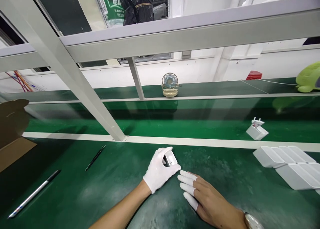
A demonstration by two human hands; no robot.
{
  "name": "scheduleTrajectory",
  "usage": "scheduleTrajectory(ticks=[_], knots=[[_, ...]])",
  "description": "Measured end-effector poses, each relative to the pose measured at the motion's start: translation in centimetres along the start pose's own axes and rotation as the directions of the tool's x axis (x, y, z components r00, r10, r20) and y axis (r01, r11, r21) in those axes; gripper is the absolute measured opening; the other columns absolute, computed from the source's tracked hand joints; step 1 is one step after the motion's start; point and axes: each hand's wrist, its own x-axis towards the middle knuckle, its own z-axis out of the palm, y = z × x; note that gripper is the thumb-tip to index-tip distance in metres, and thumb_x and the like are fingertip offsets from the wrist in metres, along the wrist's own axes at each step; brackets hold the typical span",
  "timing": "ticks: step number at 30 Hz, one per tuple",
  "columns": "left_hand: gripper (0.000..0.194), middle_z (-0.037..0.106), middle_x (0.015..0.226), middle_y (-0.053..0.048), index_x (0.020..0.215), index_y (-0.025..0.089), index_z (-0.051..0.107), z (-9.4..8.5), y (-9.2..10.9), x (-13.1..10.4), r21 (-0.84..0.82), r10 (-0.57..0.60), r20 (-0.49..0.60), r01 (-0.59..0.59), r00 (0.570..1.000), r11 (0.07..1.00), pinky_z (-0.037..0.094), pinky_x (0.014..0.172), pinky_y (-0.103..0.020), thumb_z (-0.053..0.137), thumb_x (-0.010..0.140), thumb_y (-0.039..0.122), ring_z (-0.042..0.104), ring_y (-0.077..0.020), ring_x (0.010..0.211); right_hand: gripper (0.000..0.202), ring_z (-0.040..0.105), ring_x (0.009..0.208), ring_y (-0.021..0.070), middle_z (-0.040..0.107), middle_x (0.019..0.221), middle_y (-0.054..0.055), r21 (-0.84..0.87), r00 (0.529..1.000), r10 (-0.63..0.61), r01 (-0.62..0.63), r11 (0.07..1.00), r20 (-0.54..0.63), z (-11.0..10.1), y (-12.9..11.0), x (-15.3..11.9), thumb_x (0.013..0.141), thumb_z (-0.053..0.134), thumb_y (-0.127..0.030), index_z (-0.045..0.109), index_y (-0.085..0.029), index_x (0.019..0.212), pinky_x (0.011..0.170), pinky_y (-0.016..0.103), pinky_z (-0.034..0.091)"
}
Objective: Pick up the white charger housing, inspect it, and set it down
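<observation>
My left hand [161,169], in a white glove, is closed around a small white plastic housing [171,158] just above or on the green table. Its thumb and fingers grip opposite ends of the piece. Just to the right lies my right hand [200,192], with white finger cots on the fingers and a watch at the wrist. Those fingers are stretched out over the table, near the left fingertips and holding nothing. What is inside the housing is too small to make out.
White plastic housings [292,165] stand in rows at the right. A white plug adapter [257,130] sits on the green belt beyond the rail. At left lie a black pen-like tool [95,158], a silver rod [33,194] and a cardboard box [15,149]. A slanted post [82,85] crosses the left side.
</observation>
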Motion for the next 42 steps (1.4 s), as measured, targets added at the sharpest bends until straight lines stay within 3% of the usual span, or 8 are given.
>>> scheduleTrajectory(ticks=[6, 11, 15, 19, 27, 34, 37, 42], knots=[[0.06, 0.06, 0.114, -0.004, 0.113, 0.023, 0.064, 0.2, 0.3, 0.4, -0.005, 0.012, -0.021, -0.013, 1.0, 1.0, 0.054, 0.082, -0.037, 0.087, 0.058, 0.024, 0.06, -0.0206, 0.093, 0.04, 0.051, 0.137, 0.0276, 0.062, 0.138, 0.016, -0.004, 1.0, -0.004, 0.004, 1.0, -0.022, 0.0, 0.1, 0.1, 0.097, 0.052, -0.011, 0.054, -0.013, 0.137, 0.114, 0.045, 0.046], [0.048, 0.06, 0.12, -0.005, 0.119, 0.025, 0.062, -0.3, -0.1, 0.3, 0.057, 0.08, -0.02, -0.079, 0.997, 0.995, 0.056, 0.083, -0.037, 0.075, 0.073, 0.028, 0.063, -0.0192, 0.092, 0.034, 0.054, 0.134, 0.0237, 0.063, 0.137, 0.014, 0.042, 0.997, 0.038, -0.036, 0.998, -0.061, -0.7, -0.2, 0.7, 0.098, 0.053, -0.015, 0.058, -0.015, 0.132, 0.116, 0.041, 0.045], [0.062, 0.059, 0.13, -0.008, 0.14, 0.023, 0.048, -0.3, -0.6, 0.6, 0.054, 0.044, -0.021, -0.043, 0.999, 0.998, 0.055, 0.092, -0.041, 0.067, 0.081, 0.031, 0.065, -0.0204, 0.099, 0.034, 0.053, 0.136, 0.0218, 0.065, 0.134, 0.013, 0.069, 0.998, 0.056, -0.053, 0.996, -0.038, -0.9, -0.1, 1.1, 0.098, 0.053, -0.017, 0.058, -0.017, 0.131, 0.118, 0.04, 0.041], [0.058, 0.065, 0.123, -0.009, 0.135, 0.02, 0.053, 0.1, -1.0, 0.6, 0.027, -0.029, -0.055, 0.03, 0.998, 0.999, 0.058, 0.09, -0.044, 0.067, 0.082, 0.039, 0.069, -0.0223, 0.093, 0.032, 0.051, 0.137, 0.0227, 0.065, 0.134, 0.014, 0.087, 0.997, 0.064, -0.061, 0.994, -0.037, -0.8, -0.1, 1.1, 0.098, 0.053, -0.017, 0.059, -0.016, 0.129, 0.116, 0.042, 0.043], [0.05, 0.063, 0.129, -0.011, 0.13, 0.019, 0.057, 0.2, -0.6, 0.7, 0.088, 0.028, -0.035, -0.025, 0.999, 0.996, 0.055, 0.097, -0.042, 0.063, 0.085, 0.037, 0.065, -0.0248, 0.111, 0.032, 0.052, 0.136, 0.0234, 0.064, 0.135, 0.014, 0.094, 0.995, 0.055, -0.048, 0.994, -0.078, -0.5, -0.3, 0.6, 0.099, 0.051, -0.015, 0.059, -0.015, 0.13, 0.115, 0.042, 0.045], [0.064, 0.061, 0.126, -0.007, 0.135, 0.022, 0.052, 0.3, -0.1, 0.3, 0.07, -0.063, -0.047, 0.066, 0.997, 0.995, 0.055, 0.09, -0.04, 0.072, 0.076, 0.035, 0.064, -0.0191, 0.09, 0.033, 0.051, 0.137, 0.0235, 0.063, 0.137, 0.014, 0.082, 0.996, 0.058, -0.053, 0.995, -0.066, -0.5, -0.3, 0.6, 0.1, 0.05, -0.016, 0.057, -0.016, 0.132, 0.116, 0.043, 0.045], [0.067, 0.055, 0.133, -0.006, 0.142, 0.025, 0.046, 0.1, -0.4, 0.3, 0.058, -0.007, -0.036, 0.009, 0.999, 0.998, 0.054, 0.091, -0.038, 0.068, 0.079, 0.03, 0.061, -0.0176, 0.093, 0.033, 0.05, 0.138, 0.0232, 0.063, 0.136, 0.014, 0.083, 0.997, 0.052, -0.047, 0.995, -0.058, -0.5, -0.4, 0.6, 0.101, 0.049, -0.016, 0.057, -0.015, 0.133, 0.116, 0.043, 0.044], [0.056, 0.057, 0.123, -0.005, 0.129, 0.027, 0.059, 0.0, -0.5, 0.4, 0.074, 0.023, -0.02, -0.022, 1.0, 0.997, 0.052, 0.088, -0.037, 0.072, 0.076, 0.03, 0.058, -0.0189, 0.093, 0.034, 0.049, 0.138, 0.0234, 0.062, 0.138, 0.014, 0.083, 0.997, 0.049, -0.044, 0.996, -0.061, -0.5, -0.3, 0.5, 0.101, 0.049, -0.015, 0.056, -0.015, 0.134, 0.116, 0.044, 0.045]])
